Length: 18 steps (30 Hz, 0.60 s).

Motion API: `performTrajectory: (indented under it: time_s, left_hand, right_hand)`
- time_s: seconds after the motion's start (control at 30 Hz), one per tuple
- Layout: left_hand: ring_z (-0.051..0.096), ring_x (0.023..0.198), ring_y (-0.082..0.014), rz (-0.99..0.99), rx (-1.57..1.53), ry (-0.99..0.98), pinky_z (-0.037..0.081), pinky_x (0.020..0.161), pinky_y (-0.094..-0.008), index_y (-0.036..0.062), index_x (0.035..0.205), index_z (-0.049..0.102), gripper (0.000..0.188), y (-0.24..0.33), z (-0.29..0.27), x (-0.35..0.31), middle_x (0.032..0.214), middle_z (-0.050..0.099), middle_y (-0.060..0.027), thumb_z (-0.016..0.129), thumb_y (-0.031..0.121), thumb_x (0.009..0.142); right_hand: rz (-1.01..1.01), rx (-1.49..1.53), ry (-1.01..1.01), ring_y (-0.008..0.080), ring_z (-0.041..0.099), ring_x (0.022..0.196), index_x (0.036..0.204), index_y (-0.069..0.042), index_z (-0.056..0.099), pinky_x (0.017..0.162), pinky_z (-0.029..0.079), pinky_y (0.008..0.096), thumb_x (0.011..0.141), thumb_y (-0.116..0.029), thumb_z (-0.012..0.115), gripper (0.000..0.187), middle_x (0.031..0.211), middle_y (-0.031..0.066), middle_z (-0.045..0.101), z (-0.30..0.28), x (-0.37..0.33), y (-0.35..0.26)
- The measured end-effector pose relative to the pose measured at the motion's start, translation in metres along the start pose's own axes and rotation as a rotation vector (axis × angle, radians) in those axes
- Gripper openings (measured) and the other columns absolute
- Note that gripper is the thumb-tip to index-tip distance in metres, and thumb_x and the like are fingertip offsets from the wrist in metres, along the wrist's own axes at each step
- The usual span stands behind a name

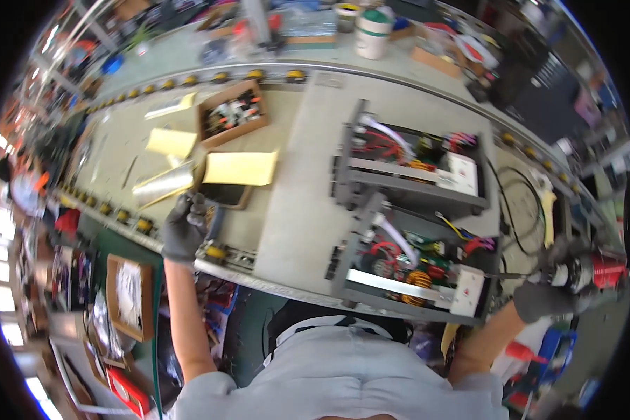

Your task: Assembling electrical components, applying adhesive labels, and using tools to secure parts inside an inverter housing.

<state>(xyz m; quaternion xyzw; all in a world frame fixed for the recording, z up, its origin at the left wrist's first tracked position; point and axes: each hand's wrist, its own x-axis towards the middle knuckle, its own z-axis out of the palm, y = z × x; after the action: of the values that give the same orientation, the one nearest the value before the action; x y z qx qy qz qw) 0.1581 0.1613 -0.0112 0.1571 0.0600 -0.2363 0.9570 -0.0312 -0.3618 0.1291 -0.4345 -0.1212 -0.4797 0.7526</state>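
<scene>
My right hand (544, 299), in a dark grey glove, grips a red and black power screwdriver (600, 271). Its long thin bit points left toward the side of the nearer open metal case (406, 294), which holds circuit boards, coils and wires. A second similar case (413, 185) stands just beyond it. My left hand (182, 231), gloved in grey, is at the near edge of the bench, by a small dark open box (225, 194). Its fingers are closed around something small and shiny that blur keeps me from naming. A grey curved object (217, 222) lies beside it.
A cardboard box of small parts (232, 113) and yellow paper sheets (171, 143) lie on the left. Roller tracks (169, 85) border the bench. Black cables (521, 199) coil at right. Beyond stands a white tub with a green lid (373, 33).
</scene>
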Motion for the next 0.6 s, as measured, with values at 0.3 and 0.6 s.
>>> performTrajectory:
  time_s: [0.3, 0.6]
  left_hand:
    - [0.044, 0.067, -0.0076, -0.386, 0.245, -0.286, 0.038, 0.052, -0.0153, 0.0015, 0.116, 0.049, 0.027, -0.148, 0.156, 0.069, 0.090, 0.048, -0.0028, 0.051, 0.015, 0.093]
    - [0.057, 0.084, -0.0119, -0.384, 0.382, -0.259, 0.052, 0.066, -0.0175, 0.0008, 0.120, 0.048, 0.031, -0.173, 0.165, 0.069, 0.100, 0.053, -0.0057, 0.053, 0.009, 0.091]
  right_hand:
    - [-0.075, 0.171, -0.071, 0.0163, 0.036, 0.069, 0.118, 0.002, 0.037, 0.064, 0.034, 0.0301, 0.074, -0.028, 0.068, 0.062, 0.088, 0.0126, 0.050, -0.015, 0.010, -0.023]
    - [-0.146, 0.052, 0.158, 0.0128, 0.029, 0.062, 0.118, 0.006, 0.040, 0.058, 0.027, 0.0280, 0.073, -0.037, 0.063, 0.066, 0.074, 0.0019, 0.035, -0.020, 0.001, -0.024]
